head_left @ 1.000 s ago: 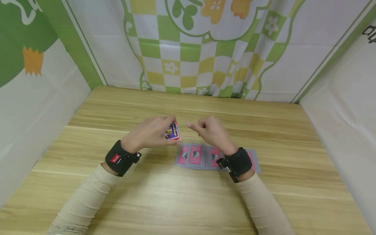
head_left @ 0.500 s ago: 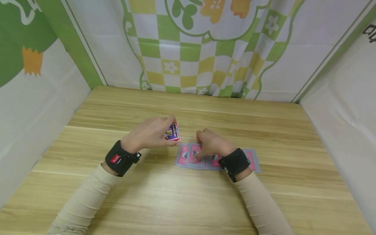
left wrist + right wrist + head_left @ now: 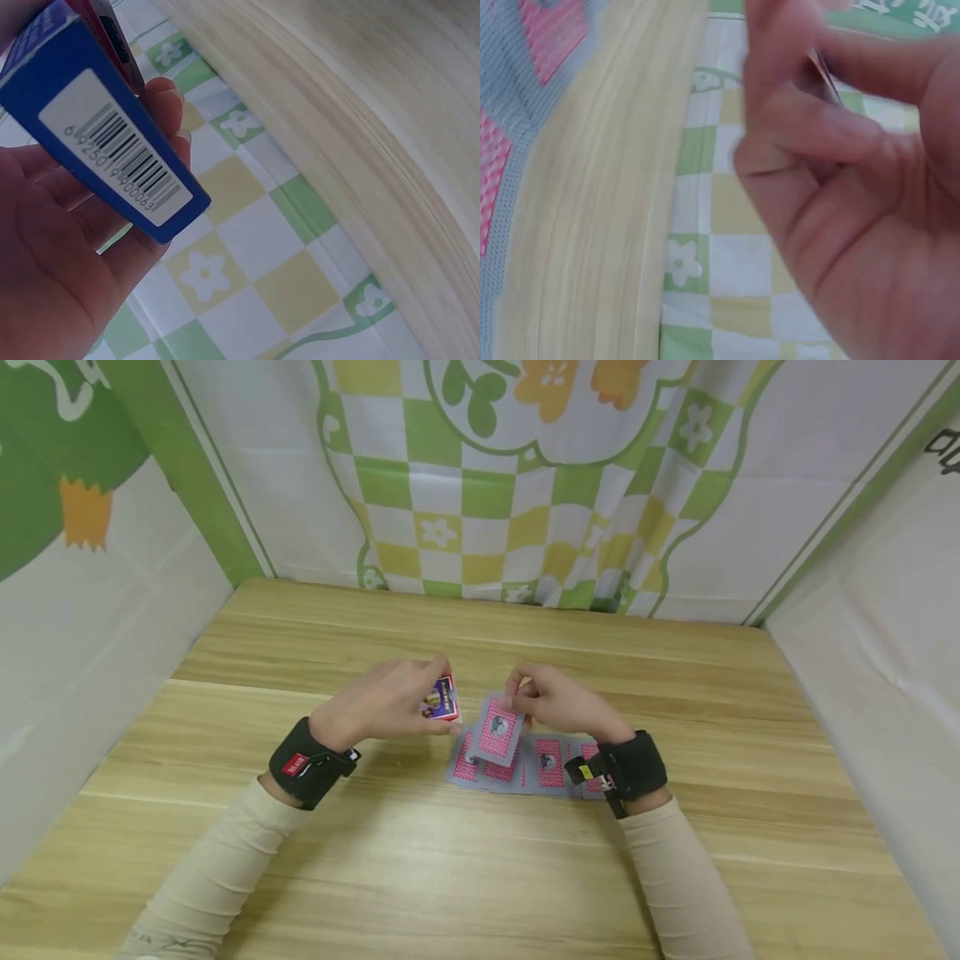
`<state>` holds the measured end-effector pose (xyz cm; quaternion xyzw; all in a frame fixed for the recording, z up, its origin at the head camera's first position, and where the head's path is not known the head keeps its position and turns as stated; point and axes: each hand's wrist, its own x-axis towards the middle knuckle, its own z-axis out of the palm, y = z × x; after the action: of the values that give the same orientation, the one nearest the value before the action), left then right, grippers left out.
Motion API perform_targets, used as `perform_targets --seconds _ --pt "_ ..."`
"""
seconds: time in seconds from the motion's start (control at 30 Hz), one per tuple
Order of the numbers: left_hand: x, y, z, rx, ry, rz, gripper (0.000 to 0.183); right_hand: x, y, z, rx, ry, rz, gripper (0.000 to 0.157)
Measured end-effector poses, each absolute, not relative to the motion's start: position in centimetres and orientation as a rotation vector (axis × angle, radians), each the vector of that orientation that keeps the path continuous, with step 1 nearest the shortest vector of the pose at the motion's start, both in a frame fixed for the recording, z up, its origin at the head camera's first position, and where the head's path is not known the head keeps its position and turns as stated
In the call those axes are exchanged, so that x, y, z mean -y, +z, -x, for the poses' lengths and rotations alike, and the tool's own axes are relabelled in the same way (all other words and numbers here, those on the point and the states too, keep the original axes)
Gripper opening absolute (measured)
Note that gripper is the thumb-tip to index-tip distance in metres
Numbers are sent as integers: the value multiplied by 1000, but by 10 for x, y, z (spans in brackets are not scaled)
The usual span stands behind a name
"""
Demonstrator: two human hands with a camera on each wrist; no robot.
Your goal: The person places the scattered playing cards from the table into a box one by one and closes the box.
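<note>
My left hand (image 3: 386, 697) grips a small card box (image 3: 441, 700), blue with a red edge, between thumb and fingers. In the left wrist view the box's blue end (image 3: 120, 150) carries a white barcode label. My right hand (image 3: 562, 697) pinches a playing card (image 3: 498, 731) by its upper right corner, its red patterned back facing up. That card is tilted and overlaps a row of face-down playing cards (image 3: 550, 764) on the table. Curled fingers (image 3: 817, 131) hide most of the held card in the right wrist view, where only a thin edge shows.
The wooden table (image 3: 405, 860) reaches back to a curtain (image 3: 487, 493) with green and yellow checks. White cloth panels (image 3: 97, 635) stand along both sides. The right wrist strap (image 3: 633, 767) overlaps the right end of the card row.
My right hand came down to the card row, took a card by its corner and raised it, drawing back to the right. The left hand and the box stayed in place.
</note>
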<state>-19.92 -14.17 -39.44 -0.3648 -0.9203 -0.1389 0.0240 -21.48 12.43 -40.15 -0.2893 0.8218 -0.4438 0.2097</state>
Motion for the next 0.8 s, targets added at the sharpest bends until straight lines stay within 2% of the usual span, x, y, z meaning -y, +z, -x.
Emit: perform_targets --seconds 0.27,0.37,0.5,0.8 --pt "143 -395 199 2861 -436 1135 72 -122 -392 213 -2327 -1602 524 15" --pt "142 -395 198 2859 -448 1135 70 -121 -392 213 -2321 -1685 443 13" --pt "141 -395 197 2851 -464 1146 66 -117 -397 214 -2324 -1764 403 7" --pt "140 -395 198 2822 -517 1169 62 -92 -407 205 -2097 -2000 339 17"
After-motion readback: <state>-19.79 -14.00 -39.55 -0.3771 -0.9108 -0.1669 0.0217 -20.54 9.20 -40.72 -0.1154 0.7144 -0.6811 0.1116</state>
